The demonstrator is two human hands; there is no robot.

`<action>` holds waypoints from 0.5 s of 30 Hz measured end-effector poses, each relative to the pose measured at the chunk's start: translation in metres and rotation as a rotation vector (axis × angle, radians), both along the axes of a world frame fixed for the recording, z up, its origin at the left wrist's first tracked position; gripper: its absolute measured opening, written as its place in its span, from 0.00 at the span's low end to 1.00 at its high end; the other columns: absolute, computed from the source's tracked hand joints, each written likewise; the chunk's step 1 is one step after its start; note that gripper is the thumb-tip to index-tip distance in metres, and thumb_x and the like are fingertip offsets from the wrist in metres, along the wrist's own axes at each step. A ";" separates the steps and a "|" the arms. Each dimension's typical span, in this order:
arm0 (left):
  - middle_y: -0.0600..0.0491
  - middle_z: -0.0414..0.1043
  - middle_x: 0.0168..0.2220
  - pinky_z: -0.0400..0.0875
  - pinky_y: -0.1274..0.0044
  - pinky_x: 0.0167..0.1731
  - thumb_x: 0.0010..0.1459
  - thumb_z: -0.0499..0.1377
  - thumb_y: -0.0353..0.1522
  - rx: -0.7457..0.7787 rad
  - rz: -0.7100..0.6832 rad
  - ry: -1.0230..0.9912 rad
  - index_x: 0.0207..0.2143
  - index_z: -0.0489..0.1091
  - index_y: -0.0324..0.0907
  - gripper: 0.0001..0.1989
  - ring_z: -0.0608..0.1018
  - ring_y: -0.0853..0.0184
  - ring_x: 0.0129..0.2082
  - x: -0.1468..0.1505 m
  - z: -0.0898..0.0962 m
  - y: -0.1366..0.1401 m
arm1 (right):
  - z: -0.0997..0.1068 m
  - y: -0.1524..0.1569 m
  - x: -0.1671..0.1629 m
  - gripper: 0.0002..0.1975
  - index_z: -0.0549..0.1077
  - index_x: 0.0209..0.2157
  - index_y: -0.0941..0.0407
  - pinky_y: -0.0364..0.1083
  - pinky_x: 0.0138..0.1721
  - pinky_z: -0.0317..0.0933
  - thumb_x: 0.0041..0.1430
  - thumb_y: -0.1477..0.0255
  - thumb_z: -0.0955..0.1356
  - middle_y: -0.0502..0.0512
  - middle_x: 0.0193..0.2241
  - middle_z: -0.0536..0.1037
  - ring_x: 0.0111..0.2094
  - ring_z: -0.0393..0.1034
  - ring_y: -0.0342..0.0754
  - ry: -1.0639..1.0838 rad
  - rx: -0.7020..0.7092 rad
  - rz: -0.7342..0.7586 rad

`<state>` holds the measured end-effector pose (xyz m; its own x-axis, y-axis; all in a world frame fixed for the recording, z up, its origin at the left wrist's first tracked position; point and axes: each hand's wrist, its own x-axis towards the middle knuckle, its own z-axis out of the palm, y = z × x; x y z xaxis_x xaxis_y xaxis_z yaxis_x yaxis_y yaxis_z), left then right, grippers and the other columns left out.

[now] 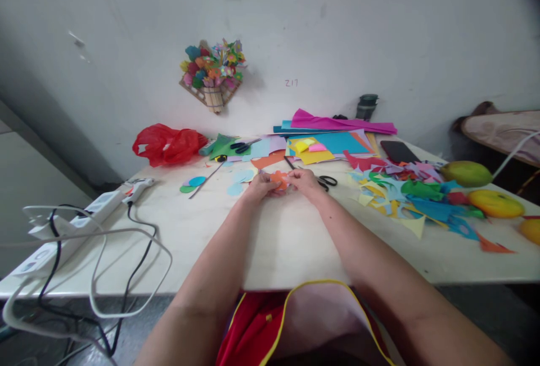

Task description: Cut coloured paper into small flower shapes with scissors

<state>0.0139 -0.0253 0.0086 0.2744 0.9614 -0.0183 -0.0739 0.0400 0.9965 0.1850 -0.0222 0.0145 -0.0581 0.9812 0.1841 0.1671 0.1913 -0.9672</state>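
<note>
Between my two hands, low over the middle of the table, is an orange paper cutout (278,179) that looks like a flower. My left hand (260,186) pinches its left side, fingers closed. On the opposite side, my right hand (302,180) grips it between thumb and fingers. Black-handled scissors (327,181) lie just right of my right hand, their blades partly hidden. Pale blue paper circles (237,188) are left of my left hand. Farther left sit a blue paper circle (197,181) and a green one (187,189). Pinkish paper shows under the cutout, unclear.
Colourful paper scraps (405,189) cover the right side, beside a phone (399,151) and mangoes (495,203). Coloured sheets (329,144) and a red plastic bag (169,144) lie at the back. A power strip (63,236) with loose cables runs along the left edge.
</note>
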 end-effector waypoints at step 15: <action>0.46 0.79 0.29 0.78 0.70 0.35 0.39 0.73 0.34 -0.002 0.102 -0.124 0.30 0.76 0.35 0.16 0.82 0.59 0.29 0.000 0.001 0.002 | 0.023 -0.002 0.020 0.10 0.78 0.35 0.53 0.45 0.40 0.62 0.62 0.67 0.65 0.58 0.40 0.81 0.45 0.73 0.53 -0.858 0.150 -0.356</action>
